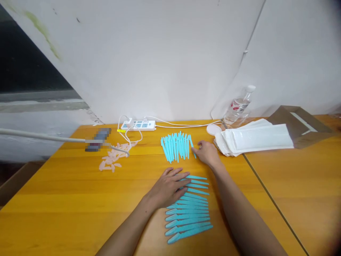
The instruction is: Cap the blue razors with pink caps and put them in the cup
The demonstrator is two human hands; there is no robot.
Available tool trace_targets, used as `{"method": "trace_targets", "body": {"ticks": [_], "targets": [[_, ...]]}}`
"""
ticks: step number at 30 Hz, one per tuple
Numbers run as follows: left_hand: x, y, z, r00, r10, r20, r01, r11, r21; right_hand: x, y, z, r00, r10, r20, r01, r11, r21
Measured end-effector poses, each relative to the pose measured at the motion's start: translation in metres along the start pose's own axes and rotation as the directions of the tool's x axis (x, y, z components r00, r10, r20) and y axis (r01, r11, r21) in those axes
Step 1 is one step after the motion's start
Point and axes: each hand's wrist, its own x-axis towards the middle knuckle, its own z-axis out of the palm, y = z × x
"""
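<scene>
The left hand (168, 186), fingers loosely spread, lies over the near row of blue sticks (193, 211), hiding several left ends. The right hand (208, 153) is at the rightmost stick (192, 143) of the far row (174, 147); I cannot tell whether its fingers pinch it. Pixelation obscures a dark object (105, 133); a white cable (39, 134) runs out of view leftward.

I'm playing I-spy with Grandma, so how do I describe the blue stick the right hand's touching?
On the wooden table, find the row of blue sticks nearer the wall. The stick is at its right end, the only one the right hand touches.
</scene>
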Motion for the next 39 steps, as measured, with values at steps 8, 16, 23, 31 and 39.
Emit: {"method": "trace_targets", "body": {"ticks": [8,16,23,31,39], "targets": [[-0.035,-0.038,-0.039,0.931,-0.254,-0.263,0.25,0.967,-0.049,0.025,0.002,0.001,0.988,0.074,0.134,-0.071,0.997,-0.029],[-0.148,-0.127,-0.09,0.731,-0.52,-0.441,0.671,0.664,0.329,0.007,0.019,-0.013,0.988,0.026,0.153,-0.05,0.987,0.151],[-0.11,-0.122,-0.088,0.816,-0.454,-0.358,0.574,0.711,0.405,-0.03,0.012,-0.004,0.863,-0.357,0.358,-0.024,0.678,0.735],[-0.123,-0.115,-0.072,0.735,-0.519,-0.436,0.653,0.715,0.249,-0.041,0.016,0.011,0.8,-0.449,0.398,-0.11,0.542,0.833],[-0.14,-0.121,-0.074,0.719,-0.586,-0.374,0.682,0.699,0.214,-0.039,0.018,0.013,0.794,-0.458,0.401,-0.106,0.544,0.832]]}}
